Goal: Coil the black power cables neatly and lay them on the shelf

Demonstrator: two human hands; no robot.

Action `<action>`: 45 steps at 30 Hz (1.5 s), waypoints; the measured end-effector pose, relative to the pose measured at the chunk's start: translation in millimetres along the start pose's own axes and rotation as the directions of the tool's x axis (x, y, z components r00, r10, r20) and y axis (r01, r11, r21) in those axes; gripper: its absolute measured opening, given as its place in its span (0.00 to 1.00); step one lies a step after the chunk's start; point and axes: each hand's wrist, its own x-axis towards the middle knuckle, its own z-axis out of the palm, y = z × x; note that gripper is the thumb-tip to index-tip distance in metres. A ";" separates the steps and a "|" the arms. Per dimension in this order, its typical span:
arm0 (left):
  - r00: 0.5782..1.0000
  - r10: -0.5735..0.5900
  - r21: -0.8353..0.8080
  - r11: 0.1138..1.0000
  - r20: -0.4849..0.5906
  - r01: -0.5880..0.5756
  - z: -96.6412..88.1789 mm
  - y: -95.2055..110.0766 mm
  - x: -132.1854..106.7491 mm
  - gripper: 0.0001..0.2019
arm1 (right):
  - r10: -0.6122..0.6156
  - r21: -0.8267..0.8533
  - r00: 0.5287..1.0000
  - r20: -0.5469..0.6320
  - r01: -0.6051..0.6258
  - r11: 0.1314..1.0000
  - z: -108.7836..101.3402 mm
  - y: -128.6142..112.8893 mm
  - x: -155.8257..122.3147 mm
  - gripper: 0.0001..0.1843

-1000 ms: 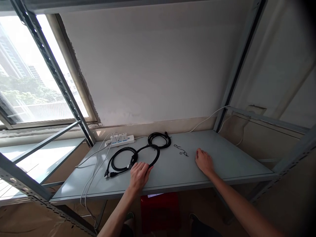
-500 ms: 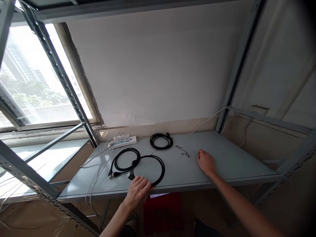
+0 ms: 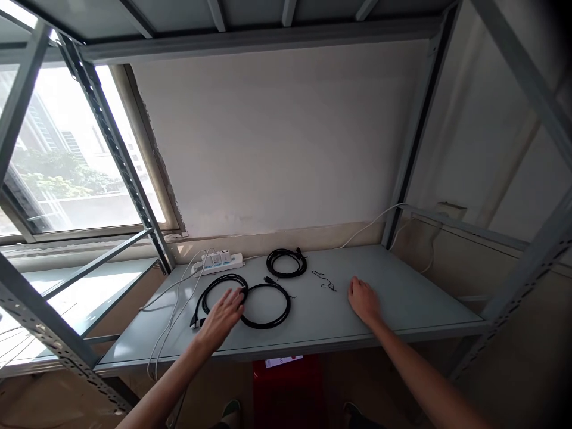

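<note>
On that shelf (image 3: 313, 325), left hand (image 3: 222, 314) unclenched, right hand (image 3: 364, 300) I can't tell; black cable (image 3: 263, 326) looks light, springy: grip where bunched.

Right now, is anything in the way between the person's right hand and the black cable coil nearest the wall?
Only some thin, tie-like black strands, lying on the shelf between the right hand and the coil. They look too low to block it.
</note>
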 end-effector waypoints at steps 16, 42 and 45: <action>0.965 -0.236 -0.385 0.885 0.113 0.261 43.7 75.4 25.2 0.22 | 0.029 0.014 1.000 0.006 -0.029 0.999 -2.8 -2.2 -1.6 0.10; 0.952 -0.298 -0.424 0.854 0.076 0.301 46.4 76.5 25.8 0.20 | 0.049 0.101 0.999 -0.002 -0.049 0.994 -1.6 -3.2 -2.1 0.17; 0.951 -0.302 -0.430 0.851 0.066 0.300 47.8 76.3 25.3 0.20 | 0.049 0.084 0.999 -0.014 -0.047 0.995 -2.6 -4.1 -2.4 0.18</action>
